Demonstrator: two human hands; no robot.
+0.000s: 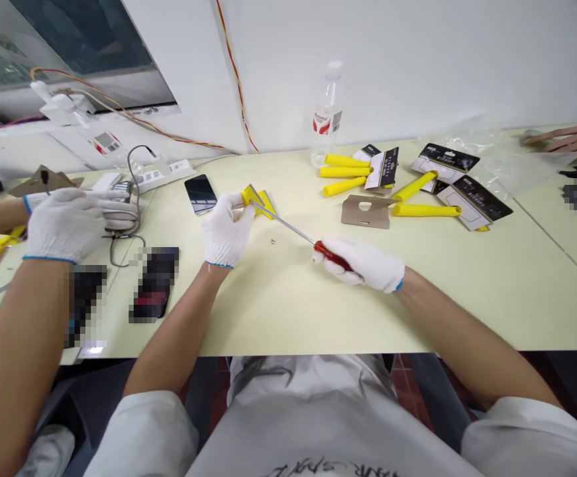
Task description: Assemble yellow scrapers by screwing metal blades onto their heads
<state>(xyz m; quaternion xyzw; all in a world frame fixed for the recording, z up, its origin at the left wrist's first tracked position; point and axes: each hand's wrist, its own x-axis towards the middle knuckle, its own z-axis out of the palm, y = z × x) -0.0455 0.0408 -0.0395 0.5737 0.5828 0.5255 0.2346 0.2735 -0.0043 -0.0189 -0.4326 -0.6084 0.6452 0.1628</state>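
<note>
My left hand (pixel 227 228), in a white knit glove, is closed on a yellow plastic piece (pixel 267 204) just above the table. My right hand (pixel 360 264), gloved the same way, grips the red handle of a screwdriver (pixel 293 229). Its long metal shaft slants up to the left, and its tip meets the yellow piece beside my left fingers. The exact contact is too small to make out. Below the shaft, a tiny metal part (pixel 273 241) lies on the table.
Right of centre lie several yellow handles (pixel 350 172) with black-and-white cards (pixel 385 167), plus a cardboard piece (pixel 366 213). A bottle (pixel 326 119) stands against the wall. Phones (pixel 201 195), a power strip (pixel 163 175) and a co-worker's gloved hands (pixel 64 225) are left; another person's hand (pixel 574 138) is far right.
</note>
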